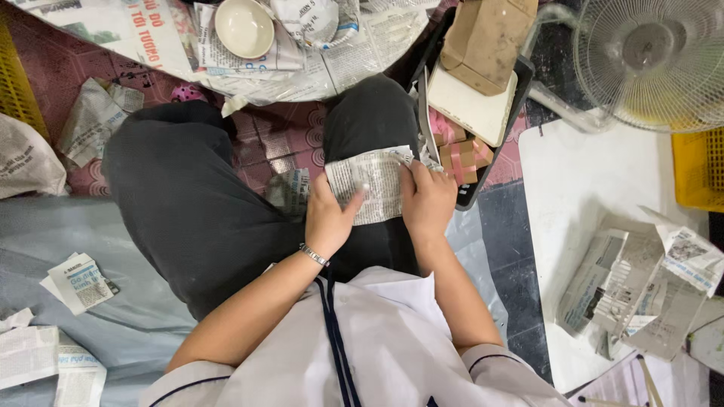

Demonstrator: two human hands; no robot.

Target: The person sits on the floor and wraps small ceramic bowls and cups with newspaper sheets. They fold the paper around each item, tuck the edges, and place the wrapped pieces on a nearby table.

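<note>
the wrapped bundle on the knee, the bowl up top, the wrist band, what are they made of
Wrapped bundle: newsprint, matte grey with dense print, creased; both hands press it. Bowl: likely glazed ceramic or plastic, smooth cream sheen. Wrist band: seemingly metal, silvery glinting links.

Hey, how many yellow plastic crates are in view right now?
2. One yellow crate sits at the left edge; another yellow crate sits at the right edge, below the fan. Both are cut off by the frame; others may lie outside it.
</note>
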